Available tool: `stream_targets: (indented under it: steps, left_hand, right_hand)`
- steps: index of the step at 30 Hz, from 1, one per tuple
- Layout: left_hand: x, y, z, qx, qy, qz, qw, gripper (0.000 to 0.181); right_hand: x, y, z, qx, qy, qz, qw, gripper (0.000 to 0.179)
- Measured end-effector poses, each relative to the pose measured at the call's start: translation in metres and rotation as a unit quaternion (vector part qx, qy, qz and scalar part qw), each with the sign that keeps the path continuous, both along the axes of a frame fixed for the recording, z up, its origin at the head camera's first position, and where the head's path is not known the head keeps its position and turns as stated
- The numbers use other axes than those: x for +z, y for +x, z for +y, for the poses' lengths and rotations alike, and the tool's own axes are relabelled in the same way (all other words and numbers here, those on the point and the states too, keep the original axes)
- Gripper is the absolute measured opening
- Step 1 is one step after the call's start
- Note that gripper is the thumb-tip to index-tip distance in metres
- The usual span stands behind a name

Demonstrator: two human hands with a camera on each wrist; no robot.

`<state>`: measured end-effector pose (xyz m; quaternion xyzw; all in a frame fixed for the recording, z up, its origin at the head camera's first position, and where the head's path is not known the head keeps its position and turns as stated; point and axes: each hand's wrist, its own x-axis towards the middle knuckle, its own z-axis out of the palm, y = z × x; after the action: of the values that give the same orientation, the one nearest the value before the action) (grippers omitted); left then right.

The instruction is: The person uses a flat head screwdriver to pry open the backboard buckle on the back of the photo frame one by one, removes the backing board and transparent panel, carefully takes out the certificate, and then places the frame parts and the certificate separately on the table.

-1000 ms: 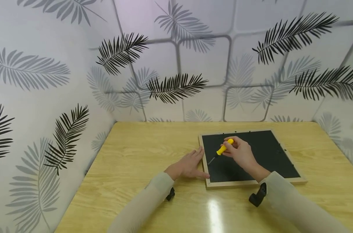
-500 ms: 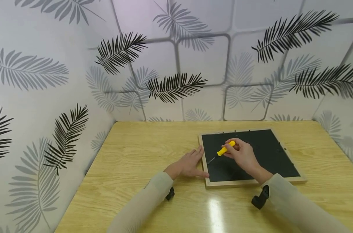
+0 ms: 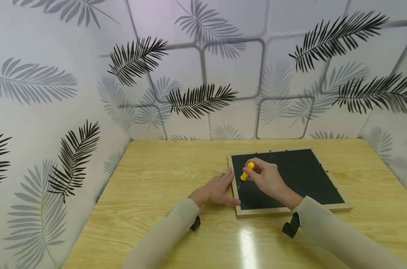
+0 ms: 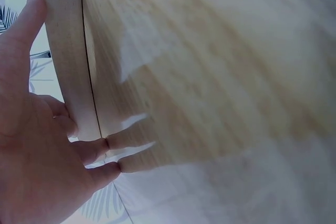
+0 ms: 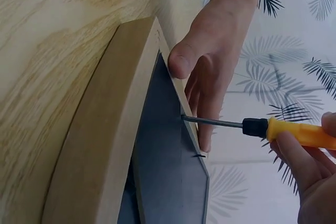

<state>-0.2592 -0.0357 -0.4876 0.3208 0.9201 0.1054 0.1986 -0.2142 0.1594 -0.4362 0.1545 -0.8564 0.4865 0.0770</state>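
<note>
A picture frame (image 3: pixel 277 212) with a pale wooden rim lies back side up on the table, showing its black backing board (image 3: pixel 299 173). My right hand (image 3: pixel 271 180) holds a screwdriver (image 3: pixel 247 172) by its yellow handle. In the right wrist view, the tip of the screwdriver (image 5: pixel 220 123) is at the backing's edge, right along the inner side of the rim. A small dark tab (image 5: pixel 199 156) sticks up there. My left hand (image 3: pixel 218 189) rests against the frame's left side, thumb and fingers spread along it.
Small dark tabs (image 3: pixel 286 150) stand along the frame's far and right edges. The wood-grain table (image 3: pixel 170 168) meets a leaf-patterned wall covering (image 3: pixel 233 74) at the back and left. Each wrist wears a black camera (image 3: pixel 291 225).
The right hand has shifted left, and the screwdriver stands steeper, its tip still at the frame's left inner edge. The left hand keeps its place.
</note>
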Motion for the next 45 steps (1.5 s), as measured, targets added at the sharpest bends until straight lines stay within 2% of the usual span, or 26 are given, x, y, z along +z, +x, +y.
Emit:
stream_targets:
  steps: [7, 9, 12, 15, 19, 22, 24, 28, 31, 33, 36, 38, 40, 42, 45]
  left_hand:
    - [0.001, -0.001, -0.003, -0.005, 0.005, -0.004, 1.0, 0.111]
    - [0.001, -0.001, -0.003, -0.004, 0.005, -0.002, 1.0, 0.111]
    - [0.001, 0.0, -0.002, -0.002, 0.004, 0.003, 1.0, 0.11]
    - [0.003, 0.008, -0.001, 0.013, 0.003, -0.001, 0.9999, 0.11]
    - [0.005, 0.023, 0.002, 0.047, 0.018, -0.01, 0.9987, 0.11]
    - [0.005, 0.028, 0.0, 0.061, 0.047, -0.018, 0.9969, 0.109]
    - [0.005, 0.025, -0.008, 0.058, 0.067, -0.03, 0.9956, 0.108]
    - [0.006, 0.009, -0.04, 0.034, 0.081, -0.053, 0.9947, 0.1]
    - [0.009, -0.001, -0.062, 0.027, 0.098, -0.053, 0.9934, 0.092]
    - [0.012, -0.002, -0.07, 0.034, 0.115, -0.051, 0.9915, 0.085]
    - [0.015, 0.005, -0.068, 0.033, 0.112, -0.044, 0.9922, 0.081]
    - [0.014, 0.013, -0.061, 0.032, 0.092, -0.038, 0.9945, 0.081]
    - [0.011, 0.016, -0.054, 0.025, 0.071, -0.027, 0.9968, 0.084]
    - [0.007, 0.016, -0.051, 0.024, 0.065, -0.02, 0.9974, 0.084]
    - [0.001, 0.004, -0.052, 0.013, 0.072, -0.025, 0.997, 0.08]
  right_hand:
    - [0.004, 0.004, -0.013, 0.03, 0.057, 0.058, 0.9962, 0.013]
    - [0.006, 0.004, -0.015, 0.032, 0.06, 0.062, 0.9958, 0.014]
    - [0.004, 0.002, -0.011, 0.015, 0.039, 0.037, 0.9984, 0.014]
    - [-0.004, 0.0, 0.003, -0.012, -0.008, -0.013, 0.9998, 0.019]
    - [-0.015, -0.005, 0.029, -0.051, -0.081, -0.071, 0.9929, 0.032]
    - [-0.014, -0.009, 0.05, -0.075, -0.128, -0.093, 0.9845, 0.041]
    - [-0.009, -0.011, 0.063, -0.086, -0.149, -0.101, 0.9799, 0.044]
    - [0.002, -0.01, 0.086, -0.09, -0.17, -0.103, 0.976, 0.045]
    - [0.01, -0.008, 0.102, -0.085, -0.187, -0.1, 0.9736, 0.037]
    - [0.014, -0.006, 0.111, -0.081, -0.212, -0.107, 0.968, 0.03]
    - [0.016, -0.004, 0.121, -0.079, -0.254, -0.123, 0.9562, 0.024]
    - [0.016, -0.003, 0.124, -0.078, -0.276, -0.132, 0.9488, 0.022]
    - [0.015, -0.003, 0.125, -0.077, -0.28, -0.137, 0.947, 0.021]
    - [0.013, -0.002, 0.123, -0.073, -0.281, -0.14, 0.9466, 0.022]
    - [0.009, -0.002, 0.12, -0.065, -0.276, -0.144, 0.9481, 0.024]
